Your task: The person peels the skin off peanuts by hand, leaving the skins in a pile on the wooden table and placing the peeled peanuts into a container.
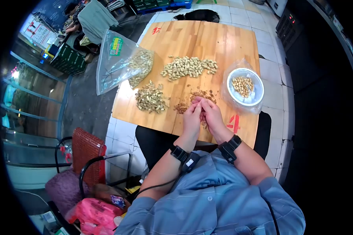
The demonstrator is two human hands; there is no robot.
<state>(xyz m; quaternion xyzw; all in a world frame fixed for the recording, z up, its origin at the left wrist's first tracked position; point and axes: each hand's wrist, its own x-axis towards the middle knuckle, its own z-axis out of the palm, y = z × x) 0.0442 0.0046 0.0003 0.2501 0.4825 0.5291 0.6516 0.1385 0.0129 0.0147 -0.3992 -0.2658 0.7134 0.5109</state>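
Observation:
Close together over the near part of the table are my left hand [191,116] and my right hand [211,111], fingertips meeting in a pinch. Whatever lies between the fingers is too small or hidden to make out. Reddish-brown peanut skins [180,108] are scattered under and around my hands. Farther back lies a pile of unshelled peanuts [188,67]. Broken peanut shells [150,98] are heaped to the left. On the right, a white bowl [230,91] lined with clear plastic holds shelled peanuts [242,85].
A clear plastic bag [119,62] of unshelled peanuts leans at the left edge of the wooden table [176,37]. A red woven chair [89,156] with a pink bag [94,213] stands lower left. A black dog [202,15] lies beyond the table; a person sits at far left.

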